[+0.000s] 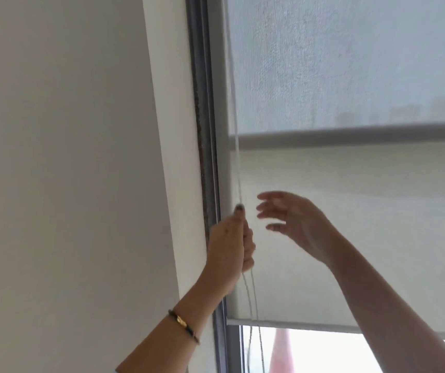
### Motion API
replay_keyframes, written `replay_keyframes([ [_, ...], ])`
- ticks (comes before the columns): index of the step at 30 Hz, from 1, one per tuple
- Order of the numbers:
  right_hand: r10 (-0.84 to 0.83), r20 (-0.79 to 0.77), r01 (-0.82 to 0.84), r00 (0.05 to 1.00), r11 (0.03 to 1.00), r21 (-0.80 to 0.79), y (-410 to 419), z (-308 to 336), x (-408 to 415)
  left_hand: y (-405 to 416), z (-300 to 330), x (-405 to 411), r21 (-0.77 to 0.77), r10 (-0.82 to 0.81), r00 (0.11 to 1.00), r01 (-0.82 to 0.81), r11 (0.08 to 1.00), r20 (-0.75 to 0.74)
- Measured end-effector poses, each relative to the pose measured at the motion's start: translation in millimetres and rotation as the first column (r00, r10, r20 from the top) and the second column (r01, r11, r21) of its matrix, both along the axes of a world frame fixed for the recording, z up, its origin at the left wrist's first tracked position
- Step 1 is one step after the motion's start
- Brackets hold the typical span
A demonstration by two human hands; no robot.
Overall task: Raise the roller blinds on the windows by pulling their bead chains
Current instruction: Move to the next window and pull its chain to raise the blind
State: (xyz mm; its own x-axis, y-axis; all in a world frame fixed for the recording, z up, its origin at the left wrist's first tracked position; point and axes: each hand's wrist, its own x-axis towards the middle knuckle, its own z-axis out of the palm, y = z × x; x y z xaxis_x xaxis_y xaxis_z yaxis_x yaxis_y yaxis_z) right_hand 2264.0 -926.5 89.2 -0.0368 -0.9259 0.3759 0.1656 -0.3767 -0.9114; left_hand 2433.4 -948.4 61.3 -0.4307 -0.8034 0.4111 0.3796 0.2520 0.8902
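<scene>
A pale roller blind (350, 211) covers most of the window, and its bottom bar (283, 324) hangs a little above the lower edge of the view. A thin white bead chain (234, 103) runs down the blind's left edge. My left hand (229, 246) is closed around the chain at mid height, with both strands trailing below my fist. To the right of the chain, my right hand (299, 224) is raised with fingers spread, apart from the chain and holding nothing.
The grey window frame (202, 103) stands just left of the chain, with a white wall (68, 157) beyond it. A horizontal grey bar (350, 137) shows behind the fabric. Bright glass (323, 354) and a red shape (283, 351) appear below the blind.
</scene>
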Motion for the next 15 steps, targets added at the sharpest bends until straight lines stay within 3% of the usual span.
replay_keyframes([
  [7, 0.136, 0.063, -0.126, 0.989, 0.982, -0.141, 5, 108, 33, 19, -103, -7, 0.173, -0.108, 0.970, 0.071, 0.982, 0.217],
  [12, -0.111, 0.082, 0.127, 0.990, 0.963, -0.237, -3, 129, 59, 29, -133, -10, 0.217, -0.192, 0.955, 0.143, 0.966, 0.226],
  [15, -0.204, 0.115, 0.229, 0.972, 0.928, -0.294, -6, 125, 66, 18, -118, -8, 0.137, -0.228, 0.922, 0.194, 0.971, 0.314],
])
